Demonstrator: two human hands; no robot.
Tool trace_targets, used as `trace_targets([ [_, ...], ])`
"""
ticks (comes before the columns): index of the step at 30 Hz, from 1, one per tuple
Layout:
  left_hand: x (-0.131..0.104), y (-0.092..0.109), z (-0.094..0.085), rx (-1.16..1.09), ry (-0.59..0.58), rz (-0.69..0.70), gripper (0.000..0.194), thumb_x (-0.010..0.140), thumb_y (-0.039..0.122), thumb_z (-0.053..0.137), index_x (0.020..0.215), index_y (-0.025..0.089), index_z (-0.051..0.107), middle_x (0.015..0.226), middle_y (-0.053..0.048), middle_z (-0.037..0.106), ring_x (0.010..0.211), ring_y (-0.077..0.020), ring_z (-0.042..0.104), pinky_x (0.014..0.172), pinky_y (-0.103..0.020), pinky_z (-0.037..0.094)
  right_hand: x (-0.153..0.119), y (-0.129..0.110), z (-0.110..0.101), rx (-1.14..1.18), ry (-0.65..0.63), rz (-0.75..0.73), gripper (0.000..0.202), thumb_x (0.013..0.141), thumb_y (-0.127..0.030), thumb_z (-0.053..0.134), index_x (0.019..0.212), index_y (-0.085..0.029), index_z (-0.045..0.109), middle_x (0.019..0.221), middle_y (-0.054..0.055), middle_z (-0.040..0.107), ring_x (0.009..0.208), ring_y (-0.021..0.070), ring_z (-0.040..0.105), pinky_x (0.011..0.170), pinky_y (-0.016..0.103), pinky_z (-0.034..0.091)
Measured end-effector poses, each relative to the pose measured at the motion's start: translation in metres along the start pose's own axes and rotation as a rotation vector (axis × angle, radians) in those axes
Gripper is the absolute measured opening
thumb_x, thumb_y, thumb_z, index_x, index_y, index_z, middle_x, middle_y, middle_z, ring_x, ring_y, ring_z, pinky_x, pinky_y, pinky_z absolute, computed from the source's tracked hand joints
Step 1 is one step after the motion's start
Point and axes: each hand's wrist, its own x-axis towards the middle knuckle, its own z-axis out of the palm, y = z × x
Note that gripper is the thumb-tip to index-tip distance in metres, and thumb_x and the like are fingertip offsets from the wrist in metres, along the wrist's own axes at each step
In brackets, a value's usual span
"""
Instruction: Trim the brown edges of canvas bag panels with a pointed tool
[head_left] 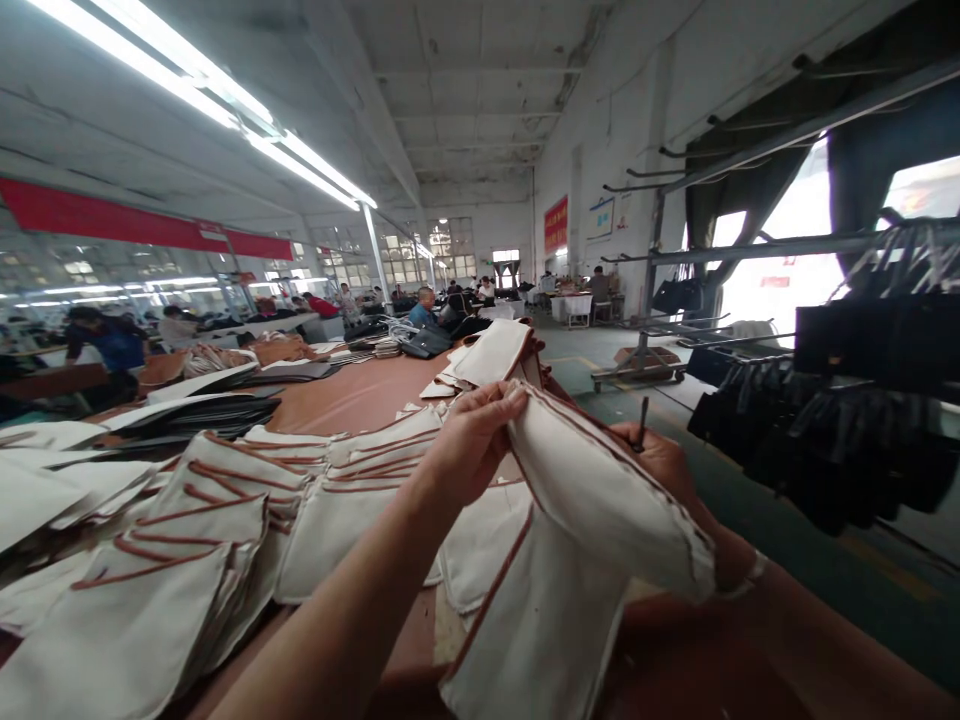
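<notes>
Left hand pinches one end of one brown-edged white piece above the table — right hand, partly hidden behind it, gripping one dark tool. Beyond, on the right-hand wall, one red sign — lettering unreadable.

two hands mid-frame, one dark pen-like tool, at least five cream pieces lower left, overlap makes it hard to tell

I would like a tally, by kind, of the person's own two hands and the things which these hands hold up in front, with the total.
Left hand and right hand: 2
Raised cream fabric piece: 1 (any hidden layers cannot be counted)
Slim dark tool: 1
Total: 4
</notes>
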Motion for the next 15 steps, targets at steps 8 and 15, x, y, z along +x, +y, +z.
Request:
trace_targets([
  [8,0.047,-0.05,-0.002,0.14,0.106,-0.058,0.025,0.086,0.032,0.076,0.077,0.013,0.063,0.061,0.005,0.056,0.05,-0.0073,0.048,0.046,-0.018,0.036,0.02,0.032,-0.005,-0.039,0.167,-0.006,0.038,0.083,-0.046,0.063,0.105,-0.015,0.067,0.084,0.008,0.072,0.061,0.019,0.064,0.056,0.028,0.052],
  [15,0.082,-0.098,-0.041,-0.003,0.424,-0.004,0.022,0.098,0.032,0.06,0.086,0.014,0.06,0.069,0.006,0.054,0.053,-0.0076,0.051,0.05,-0.02,0.046,-0.109,0.126,0.037,-0.264,-0.045,-0.477,0.023,0.095,-0.027,0.046,0.089,-0.023,0.068,0.083,0.008,0.074,0.072,0.0223,0.071,0.062,0.028,0.057],
])
